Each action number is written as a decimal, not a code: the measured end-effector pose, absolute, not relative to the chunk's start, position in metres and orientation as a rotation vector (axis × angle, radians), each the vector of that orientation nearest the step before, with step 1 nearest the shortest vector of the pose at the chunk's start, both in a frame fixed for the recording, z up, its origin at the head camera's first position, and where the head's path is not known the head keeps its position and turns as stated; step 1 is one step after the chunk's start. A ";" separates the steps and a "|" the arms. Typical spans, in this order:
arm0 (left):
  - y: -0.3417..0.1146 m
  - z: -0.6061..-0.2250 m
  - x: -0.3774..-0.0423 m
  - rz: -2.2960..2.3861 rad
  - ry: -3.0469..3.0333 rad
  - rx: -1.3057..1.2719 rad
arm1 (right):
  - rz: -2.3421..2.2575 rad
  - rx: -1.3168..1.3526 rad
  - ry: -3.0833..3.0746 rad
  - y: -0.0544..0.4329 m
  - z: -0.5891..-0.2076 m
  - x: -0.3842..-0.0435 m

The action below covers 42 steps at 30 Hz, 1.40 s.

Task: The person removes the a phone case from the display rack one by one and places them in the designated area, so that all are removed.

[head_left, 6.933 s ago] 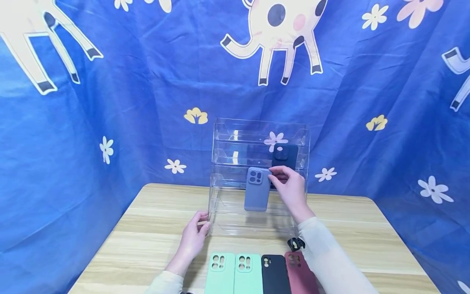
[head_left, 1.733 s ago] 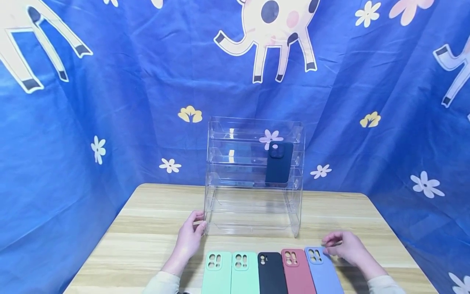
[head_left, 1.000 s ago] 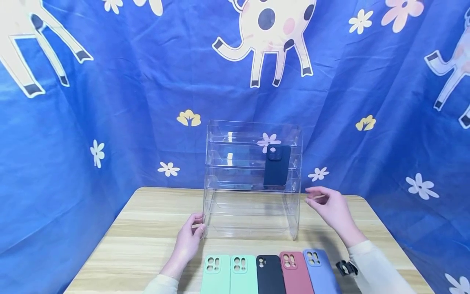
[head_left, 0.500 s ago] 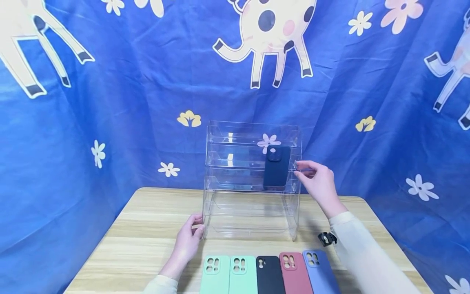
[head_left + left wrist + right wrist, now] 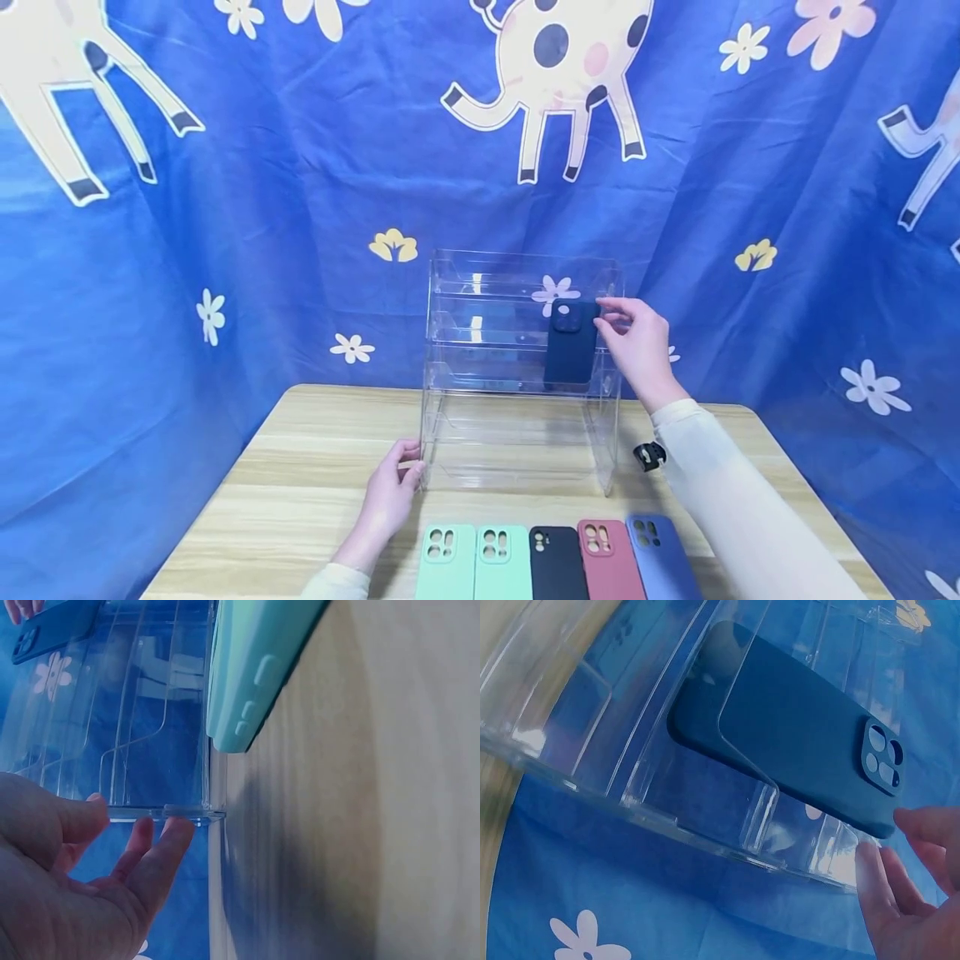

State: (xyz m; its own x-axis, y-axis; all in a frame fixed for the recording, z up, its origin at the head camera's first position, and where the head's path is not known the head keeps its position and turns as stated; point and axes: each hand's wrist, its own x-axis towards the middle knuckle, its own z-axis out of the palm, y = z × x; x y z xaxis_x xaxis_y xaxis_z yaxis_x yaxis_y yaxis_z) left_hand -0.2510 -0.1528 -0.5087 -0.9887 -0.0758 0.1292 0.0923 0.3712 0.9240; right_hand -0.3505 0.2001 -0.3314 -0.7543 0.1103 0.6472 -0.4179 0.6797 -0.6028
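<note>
A clear tiered rack (image 5: 517, 479) stands on the table. A dark blue phone case (image 5: 570, 354) leans in it, high on the right side, camera cutouts upward. My right hand (image 5: 637, 342) is at the case's upper right corner. In the right wrist view, the thumb and fingers of the right hand (image 5: 919, 892) straddle that corner of the dark blue phone case (image 5: 780, 712). My left hand (image 5: 390, 492) holds the lower left side of the rack; in the left wrist view its thumb and fingertips meet the side panel's edge.
Several phone cases lie in a row before the rack: mint green (image 5: 446, 567), another mint green (image 5: 504, 567), black (image 5: 557, 567), dark red (image 5: 611, 567) and purple-blue (image 5: 663, 562). A blue patterned curtain (image 5: 337, 167) hangs behind the table (image 5: 300, 467).
The purple-blue phone case went from my right hand to the row's right end. Since then my right hand has risen to the dark blue case's corner. The left hand stays at the rack.
</note>
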 end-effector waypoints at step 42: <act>-0.152 -0.508 -0.249 -1.653 -2.480 -0.013 | 1.037 0.245 -2.211 0.208 -0.332 -0.348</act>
State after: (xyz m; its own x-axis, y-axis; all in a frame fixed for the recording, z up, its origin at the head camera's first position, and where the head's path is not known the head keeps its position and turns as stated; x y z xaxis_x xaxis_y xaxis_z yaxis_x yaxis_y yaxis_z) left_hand -0.2493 -0.1525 -0.5076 -0.9870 -0.0817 0.1385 0.0964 0.3890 0.9162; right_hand -0.3479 0.2080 -0.3324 -0.7555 0.1084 0.6462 -0.4273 0.6660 -0.6114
